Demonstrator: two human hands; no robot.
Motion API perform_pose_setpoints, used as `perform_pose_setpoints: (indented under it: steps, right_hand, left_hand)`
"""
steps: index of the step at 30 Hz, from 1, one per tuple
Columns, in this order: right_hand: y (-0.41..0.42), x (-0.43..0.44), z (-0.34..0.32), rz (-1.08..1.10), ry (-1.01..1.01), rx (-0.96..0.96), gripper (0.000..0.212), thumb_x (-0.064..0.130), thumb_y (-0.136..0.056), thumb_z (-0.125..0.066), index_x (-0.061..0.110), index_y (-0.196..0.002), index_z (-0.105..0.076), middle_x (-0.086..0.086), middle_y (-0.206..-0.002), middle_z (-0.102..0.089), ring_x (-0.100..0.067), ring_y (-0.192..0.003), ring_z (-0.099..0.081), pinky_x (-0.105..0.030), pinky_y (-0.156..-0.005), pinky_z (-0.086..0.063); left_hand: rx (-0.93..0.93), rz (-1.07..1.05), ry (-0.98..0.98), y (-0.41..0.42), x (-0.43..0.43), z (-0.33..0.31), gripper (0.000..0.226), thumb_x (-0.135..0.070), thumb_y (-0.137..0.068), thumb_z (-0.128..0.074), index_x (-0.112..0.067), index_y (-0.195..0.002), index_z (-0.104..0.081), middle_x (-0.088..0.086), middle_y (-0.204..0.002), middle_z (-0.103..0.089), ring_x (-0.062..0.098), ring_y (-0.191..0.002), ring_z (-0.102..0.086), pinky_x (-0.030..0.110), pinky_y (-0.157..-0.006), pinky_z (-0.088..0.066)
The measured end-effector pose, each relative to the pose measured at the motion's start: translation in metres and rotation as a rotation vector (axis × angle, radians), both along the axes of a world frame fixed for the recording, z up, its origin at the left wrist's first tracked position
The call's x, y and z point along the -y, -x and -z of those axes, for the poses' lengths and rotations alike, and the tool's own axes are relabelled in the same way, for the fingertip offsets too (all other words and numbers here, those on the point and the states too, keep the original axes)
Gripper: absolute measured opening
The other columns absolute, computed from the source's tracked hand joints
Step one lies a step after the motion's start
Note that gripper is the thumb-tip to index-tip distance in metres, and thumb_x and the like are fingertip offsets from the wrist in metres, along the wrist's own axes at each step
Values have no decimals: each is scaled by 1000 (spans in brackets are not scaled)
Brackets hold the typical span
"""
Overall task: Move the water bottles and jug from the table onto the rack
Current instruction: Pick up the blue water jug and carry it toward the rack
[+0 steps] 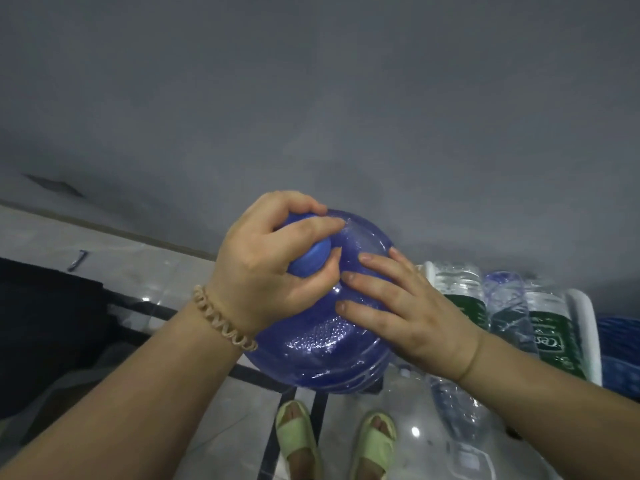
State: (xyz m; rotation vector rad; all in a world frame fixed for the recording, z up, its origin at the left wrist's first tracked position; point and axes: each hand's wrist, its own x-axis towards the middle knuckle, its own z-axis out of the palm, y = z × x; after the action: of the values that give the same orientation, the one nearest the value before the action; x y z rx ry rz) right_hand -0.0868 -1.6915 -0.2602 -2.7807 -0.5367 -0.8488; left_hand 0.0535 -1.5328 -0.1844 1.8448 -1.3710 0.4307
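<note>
A large blue translucent water jug (322,355) fills the middle of the view, seen from above. My left hand (263,268) is closed around its blue cap and neck. The palm of my right hand (401,310) lies flat against the jug's right shoulder, fingers spread. To the right, several clear water bottles (498,306) with green labels lie side by side on a white rack (585,327). More clear bottles (457,407) sit lower, under my right forearm. I cannot tell what the jug rests on.
A grey wall fills the upper view. Below is a pale tiled floor with dark joints and my feet in green sandals (298,441). A dark object (45,323) stands at the left. Something blue (620,351) lies beyond the rack at the far right.
</note>
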Motion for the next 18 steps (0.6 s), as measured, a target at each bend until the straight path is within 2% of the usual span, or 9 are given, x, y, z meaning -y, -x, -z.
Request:
perform_pose_setpoints:
  steps: [3,8,12,18]
  right_hand:
    - [-17,6,27,31,-17,-12,26,13,-99,-46,20,-124,-49,-7,-135,-51,-31,-127,-41,-52,-107,-32]
    - [-32,14,63,69,-23,-62,28,14,-100,-45,21,-127,-46,-5,-136,-41,-30,-130,-38,-51,-109,-28]
    - [-38,17,78,89,-29,-68,29,15,-99,-48,22,-127,-46,-4,-135,-42,-30,-130,-38,-50,-110,-28]
    - [-41,22,85,91,-45,-85,24,17,-102,-42,23,-124,-46,-3,-134,-42,-29,-129,-39,-49,-109,-29]
  left_hand:
    - [-18,5,-19,-20,12,26,17,-10,-70,-75,-4,-86,-72,15,-91,-63,23,-78,-61,32,-72,-51]
    - [-41,40,-78,-43,25,60,17,-10,-70,-76,-4,-85,-72,16,-92,-64,26,-78,-62,35,-71,-51]
    - [-65,58,-96,-50,30,75,17,-11,-70,-76,-4,-86,-72,16,-93,-63,26,-79,-62,35,-71,-51]
    - [-85,81,-109,-55,36,83,17,-11,-71,-76,-3,-86,-72,17,-93,-63,26,-79,-62,36,-70,-52]
